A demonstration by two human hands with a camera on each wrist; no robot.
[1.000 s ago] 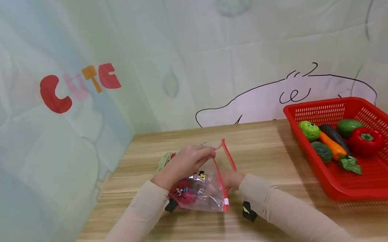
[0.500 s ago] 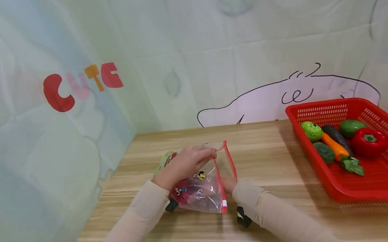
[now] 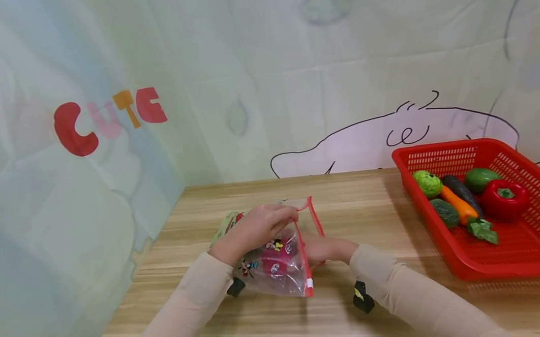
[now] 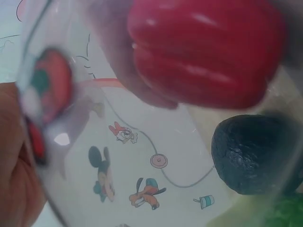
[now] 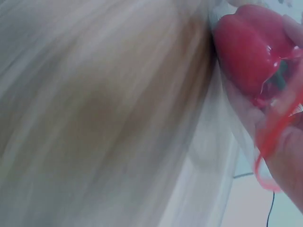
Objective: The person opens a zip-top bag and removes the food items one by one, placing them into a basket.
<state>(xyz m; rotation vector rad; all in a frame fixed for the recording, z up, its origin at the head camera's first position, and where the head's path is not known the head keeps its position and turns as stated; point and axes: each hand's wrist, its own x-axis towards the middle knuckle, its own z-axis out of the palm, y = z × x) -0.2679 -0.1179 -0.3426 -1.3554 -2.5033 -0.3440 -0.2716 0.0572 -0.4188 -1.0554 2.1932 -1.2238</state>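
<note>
A clear zip bag [image 3: 287, 285] with a red zipper edge and cartoon prints lies on its side on the wooden table, its mouth facing right. My left hand [image 3: 260, 226] pinches the upper edge of that mouth. Through the opening reaches my right hand [image 3: 318, 250], its fingers wrapped round a red bell pepper [image 4: 203, 52] inside the bag. In the right wrist view the pepper's green stem faces back toward the palm. Deeper in the bag, the left wrist view shows a dark round thing [image 4: 251, 153] and a bright green bumpy piece [image 4: 286, 213].
At the right stands a red plastic basket [image 3: 431, 233]. It holds a carrot [image 3: 460, 206], another red bell pepper [image 3: 505, 199] and several green and dark vegetables. A printed cloth [image 3: 239, 60] hangs behind the table [image 3: 355, 198].
My right hand first reached slightly deeper into the bag, then drew back rightward, and the red bell pepper shifted toward the mouth with it. My left hand keeps its hold on the edge.
</note>
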